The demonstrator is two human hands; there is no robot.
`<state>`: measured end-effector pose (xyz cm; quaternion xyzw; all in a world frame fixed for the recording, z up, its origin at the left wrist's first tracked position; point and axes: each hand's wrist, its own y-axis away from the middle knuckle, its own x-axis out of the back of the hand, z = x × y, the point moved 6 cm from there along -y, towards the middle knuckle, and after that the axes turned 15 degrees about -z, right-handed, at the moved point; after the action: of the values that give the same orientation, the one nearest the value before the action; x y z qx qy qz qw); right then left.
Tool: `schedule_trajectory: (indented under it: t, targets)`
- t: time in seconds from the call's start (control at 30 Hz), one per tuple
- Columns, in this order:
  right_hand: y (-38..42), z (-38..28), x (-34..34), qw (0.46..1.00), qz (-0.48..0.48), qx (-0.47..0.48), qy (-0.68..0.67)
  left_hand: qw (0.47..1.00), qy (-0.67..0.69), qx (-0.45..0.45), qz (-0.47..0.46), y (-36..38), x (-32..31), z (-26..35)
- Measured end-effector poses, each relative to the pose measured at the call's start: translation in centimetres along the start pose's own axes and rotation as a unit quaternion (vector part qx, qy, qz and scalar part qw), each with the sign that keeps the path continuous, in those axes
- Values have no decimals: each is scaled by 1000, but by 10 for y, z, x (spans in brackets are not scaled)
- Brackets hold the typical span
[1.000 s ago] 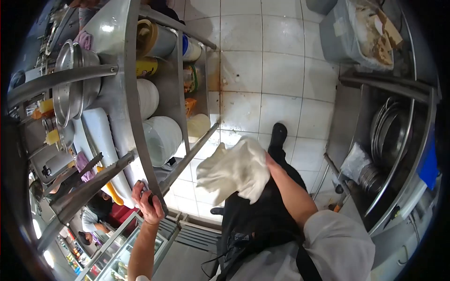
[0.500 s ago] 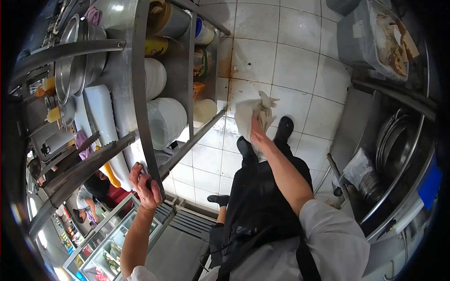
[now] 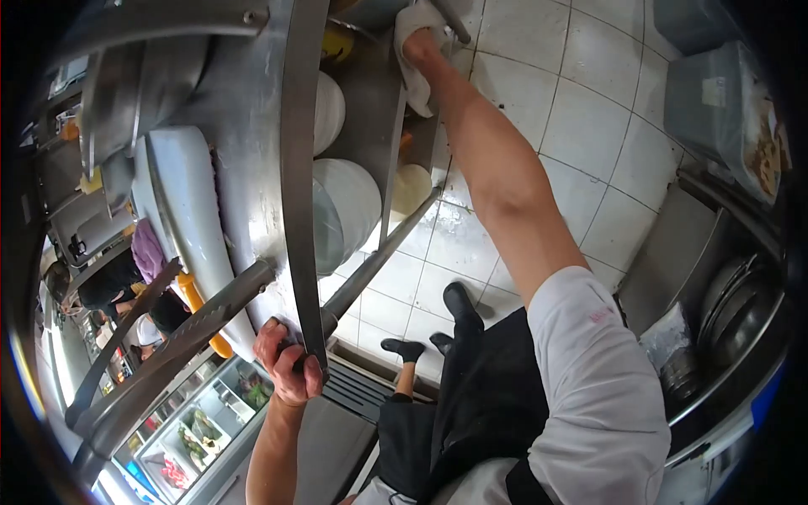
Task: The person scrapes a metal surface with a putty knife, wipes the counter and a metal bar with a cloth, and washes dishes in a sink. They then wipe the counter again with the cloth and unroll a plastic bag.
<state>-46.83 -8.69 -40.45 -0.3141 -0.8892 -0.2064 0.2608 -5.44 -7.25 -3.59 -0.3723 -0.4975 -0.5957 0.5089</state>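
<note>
A pale cloth [image 3: 415, 84] is bunched around my right hand [image 3: 418, 46], which reaches far out to the lower shelf under the steel table. The cloth lies against the shelf's outer edge and hides most of the fingers. My left hand [image 3: 289, 362] is closed over the near corner of the steel table [image 3: 257, 160], thumb and fingers curled at its edge. Something dark shows between them, too small to make out. Beyond that hand, on the tabletop, lie a long white board [image 3: 189, 194] and a yellow-handled tool [image 3: 192, 295].
White round tubs [image 3: 358, 206] stand on the shelf beneath the table. At the right are a grey bin [image 3: 707, 105] with scraps and a rack with round metal pans [image 3: 732, 311]. Another person's leg and shoe [image 3: 404, 348] show close below, near a floor drain grate [image 3: 358, 391].
My right hand has swung with the cloth from above the floor to the shelf edge, up and left in view. The left hand stays on the table corner. My view has shifted.
</note>
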Motion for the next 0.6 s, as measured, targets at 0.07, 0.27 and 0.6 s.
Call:
schedule_trajectory:
  t: [0.07, 0.27, 0.6]
  targets:
    - [-11, 1, -8, 1000, 1, -5, 31, 1000, 0, -3, 3, 0, -2, -2]
    - [85, -13, -150, 873, 84, 52, -478, 1000, 2, 8, 2, 0, -2, -1]
    - [309, -113, -264, 783, -184, -71, -590, 1000, -3, 19, -3, -1, -3, 3]
